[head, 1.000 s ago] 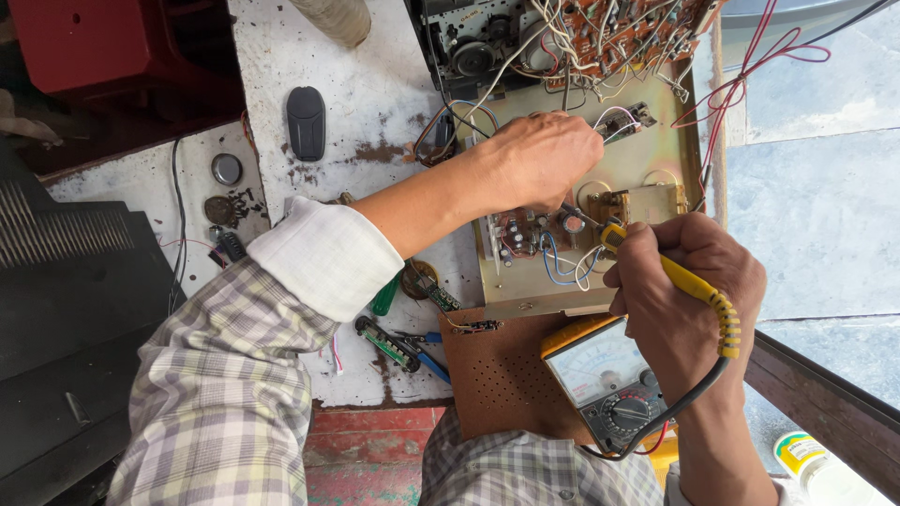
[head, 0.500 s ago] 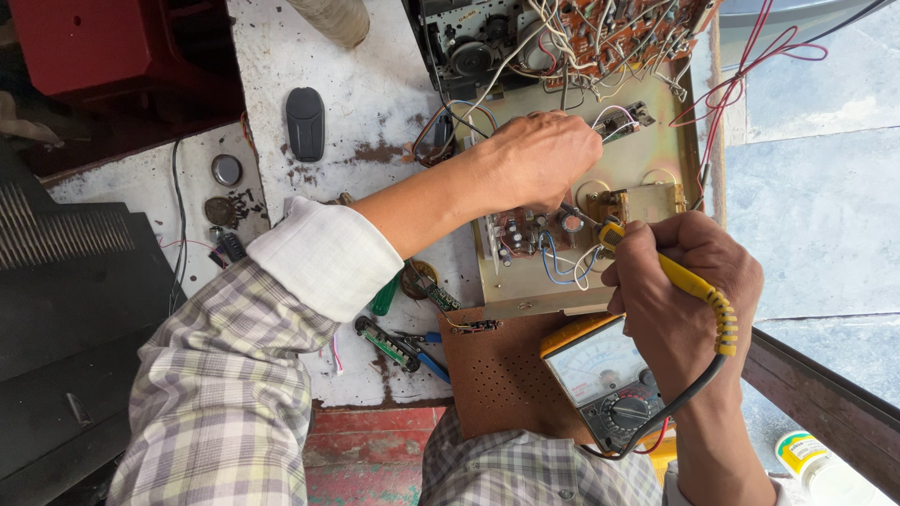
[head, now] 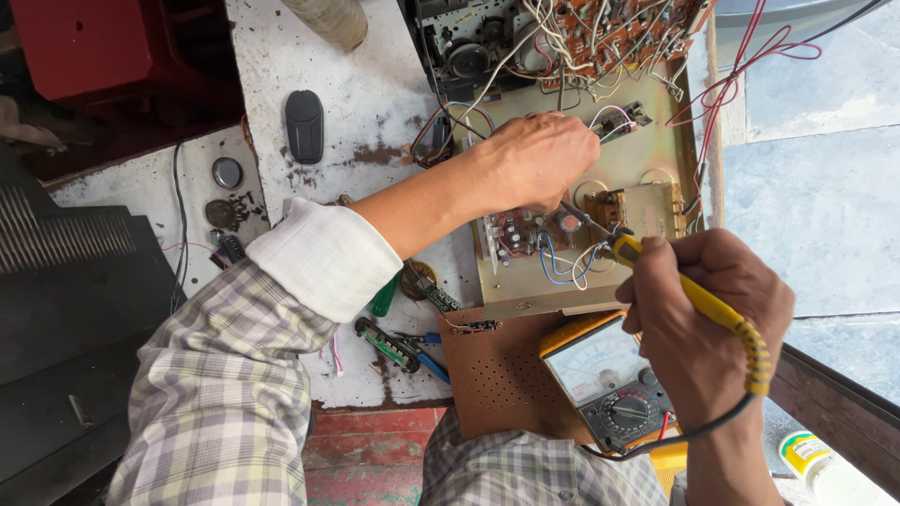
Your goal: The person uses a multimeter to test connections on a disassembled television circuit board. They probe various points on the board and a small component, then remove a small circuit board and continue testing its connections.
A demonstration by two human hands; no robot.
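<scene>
Workbench w/ chipped white paint and rust patches fills the upper middle of the frame; red-painted edge shows at the bottom centre. Dark oval remote-like item lies upper left of centre, two round metal discs further left on a paler slab. Black ribbed casing takes the left side, red box in the upper left corner. Grey concrete floor runs down the right. Gold-coloured metal chassis sits centre-right, wires and an orange circuit board bunched along its top, small board w/ capacitors at its lower left. Left hand is curled down on the chassis, fingertips pinched near the small board; what it pinches is hidden under the fingers, can't tell. Right hand is closed round a yellow-handled soldering iron, tip pointing up-left toward the small board; exact contact pt too small to make out. Yellow-cased analogue multimeter lies below the chassis, partly under the right hand, on a brown perforated panel. Small pliers w/ blue grips rest at the bench's lower edge, half covered by the plaid sleeve. White bottle is cut off at the lower right corner.
</scene>
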